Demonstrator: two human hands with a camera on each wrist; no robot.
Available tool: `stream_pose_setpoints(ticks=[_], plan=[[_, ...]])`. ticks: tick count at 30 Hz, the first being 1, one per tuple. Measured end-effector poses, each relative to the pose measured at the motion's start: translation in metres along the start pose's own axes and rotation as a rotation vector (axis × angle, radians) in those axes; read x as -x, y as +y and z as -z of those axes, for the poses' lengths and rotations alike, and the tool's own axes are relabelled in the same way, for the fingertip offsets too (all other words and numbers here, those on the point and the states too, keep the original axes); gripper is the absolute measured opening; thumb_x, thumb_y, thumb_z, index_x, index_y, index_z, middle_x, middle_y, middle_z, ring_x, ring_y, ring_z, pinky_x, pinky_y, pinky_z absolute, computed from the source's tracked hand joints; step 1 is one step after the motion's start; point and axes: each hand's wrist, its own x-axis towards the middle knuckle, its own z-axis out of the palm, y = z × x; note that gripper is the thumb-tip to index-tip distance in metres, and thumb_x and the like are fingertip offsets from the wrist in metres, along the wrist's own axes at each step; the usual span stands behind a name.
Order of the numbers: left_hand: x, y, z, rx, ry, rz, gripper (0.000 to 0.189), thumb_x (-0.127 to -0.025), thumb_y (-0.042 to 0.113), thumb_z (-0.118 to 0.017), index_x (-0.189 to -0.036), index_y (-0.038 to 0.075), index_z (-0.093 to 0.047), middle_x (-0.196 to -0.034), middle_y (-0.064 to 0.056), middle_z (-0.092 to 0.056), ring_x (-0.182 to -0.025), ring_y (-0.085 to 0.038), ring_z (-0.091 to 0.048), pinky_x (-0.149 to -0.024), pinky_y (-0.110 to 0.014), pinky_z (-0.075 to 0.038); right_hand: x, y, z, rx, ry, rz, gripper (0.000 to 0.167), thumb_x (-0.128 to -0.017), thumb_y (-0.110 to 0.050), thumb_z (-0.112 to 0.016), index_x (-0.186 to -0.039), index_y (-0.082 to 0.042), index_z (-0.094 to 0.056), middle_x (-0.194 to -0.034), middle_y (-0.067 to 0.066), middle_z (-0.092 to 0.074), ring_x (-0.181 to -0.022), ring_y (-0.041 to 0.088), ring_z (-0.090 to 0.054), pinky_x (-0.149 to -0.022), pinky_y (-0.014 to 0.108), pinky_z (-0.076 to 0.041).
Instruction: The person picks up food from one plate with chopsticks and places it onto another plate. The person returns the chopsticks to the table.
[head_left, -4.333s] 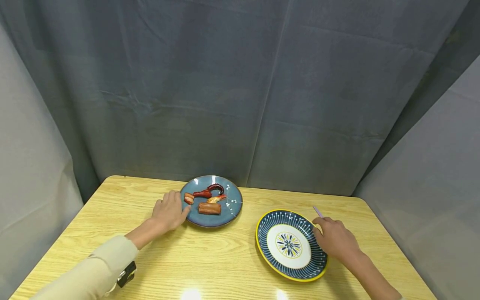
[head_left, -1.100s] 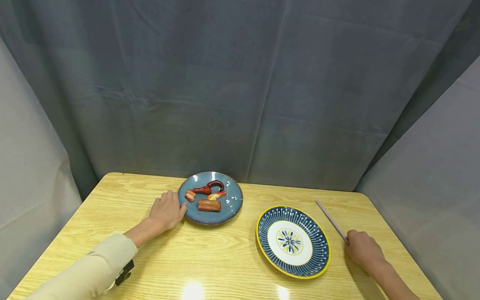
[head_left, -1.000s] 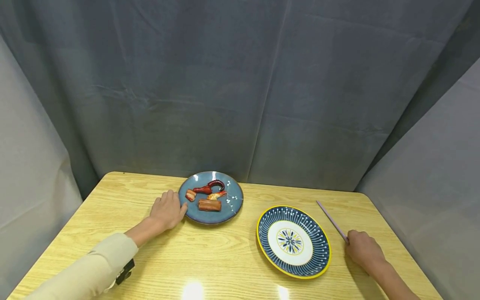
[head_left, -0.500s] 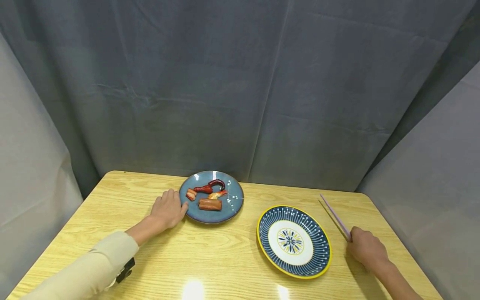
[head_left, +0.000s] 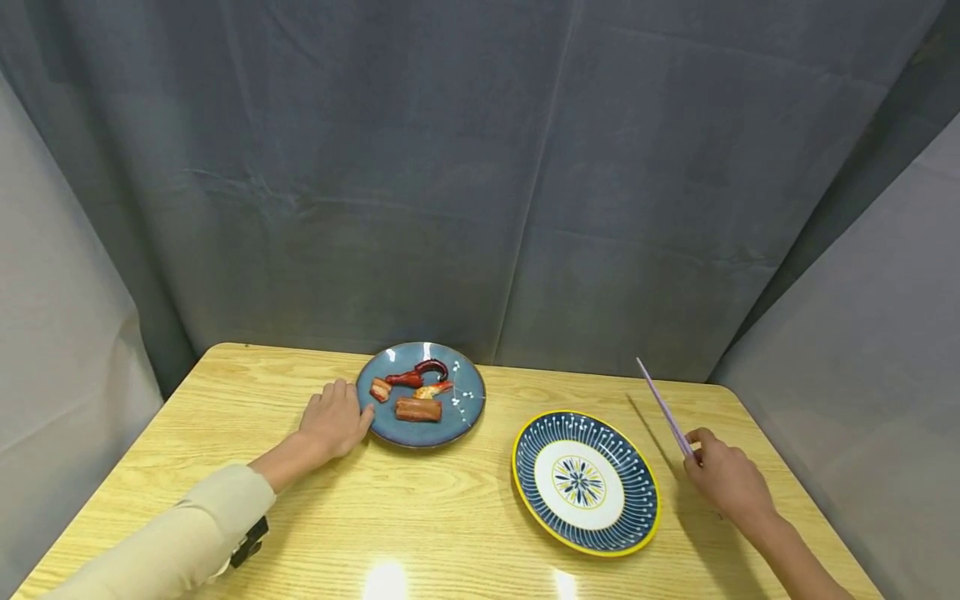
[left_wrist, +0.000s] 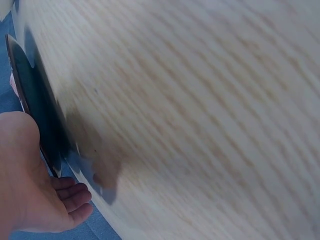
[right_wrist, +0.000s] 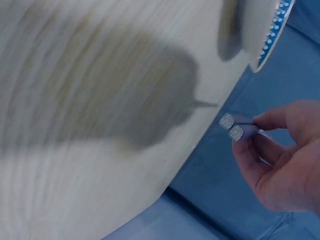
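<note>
My right hand point(head_left: 729, 481) holds a pair of purple chopsticks point(head_left: 660, 400) raised over the table, right of the patterned plate. In the right wrist view their two silver ends point(right_wrist: 236, 132) poke out between thumb and fingers. My left hand point(head_left: 333, 419) rests at the left rim of a blue plate point(head_left: 468, 421), thumb along its near edge and fingers relaxed. On this plate lie a brown ridged roll point(head_left: 418, 409), a shrimp piece point(head_left: 432, 391), a dark red curled piece point(head_left: 418, 374) and a small striped meat chunk point(head_left: 380, 390).
A white plate point(head_left: 588, 479) with a blue patterned border and yellow rim sits right of the middle of the wooden table point(head_left: 435, 517). A grey curtain point(head_left: 420, 200) hangs behind the table, with pale cloth at both sides.
The right hand has taken the chopsticks from beside the patterned plate and lifted them off the table, tips now raised; its fingers have shifted along them. The left hand stays put.
</note>
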Motion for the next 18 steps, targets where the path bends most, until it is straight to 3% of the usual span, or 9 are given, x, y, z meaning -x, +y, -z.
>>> stream_pose_setpoints(ticks=[4,8,14,18], plan=[[0.0,0.0,-0.001,0.002,0.004,0.002,0.045,-0.104,0.032,-0.044,-0.111,-0.013,-0.049,-0.092,-0.016,-0.039,-0.091,-0.032,-0.044,-0.078,-0.049,-0.042,0.004,-0.014,0.002,-0.029,0.03,0.071,0.029,-0.093,-0.002,-0.057,-0.121,-0.003,-0.049,-0.087,0.016,-0.07,-0.047,0.016,-0.044,-0.044,0.033,-0.035],[0.0,0.0,-0.001,0.002,0.006,-0.001,0.045,-0.104,0.032,-0.044,-0.11,-0.012,-0.049,-0.092,-0.016,-0.039,-0.09,-0.032,-0.044,-0.078,-0.049,-0.042,0.004,-0.026,0.002,-0.023,0.061,0.128,0.019,-0.092,-0.001,-0.06,-0.109,-0.008,-0.061,-0.083,0.008,-0.069,-0.047,0.015,-0.043,-0.044,0.032,-0.034],[0.0,0.0,-0.002,0.006,0.002,0.003,0.045,-0.104,0.032,-0.044,-0.11,-0.012,-0.049,-0.092,-0.015,-0.039,-0.089,-0.032,-0.044,-0.077,-0.049,-0.042,0.003,-0.046,0.007,-0.086,0.028,0.12,0.016,-0.092,-0.005,-0.063,-0.103,-0.008,-0.075,-0.095,0.011,-0.072,-0.074,0.022,-0.065,-0.058,0.038,-0.05],[0.0,0.0,-0.001,0.015,-0.009,0.007,0.045,-0.104,0.032,-0.043,-0.112,-0.013,-0.048,-0.093,-0.015,-0.039,-0.09,-0.032,-0.043,-0.077,-0.049,-0.042,0.006,-0.062,0.009,-0.173,-0.005,0.116,0.016,-0.092,-0.008,-0.065,-0.103,-0.009,-0.076,-0.103,0.012,-0.072,-0.084,0.024,-0.067,-0.068,0.04,-0.055]])
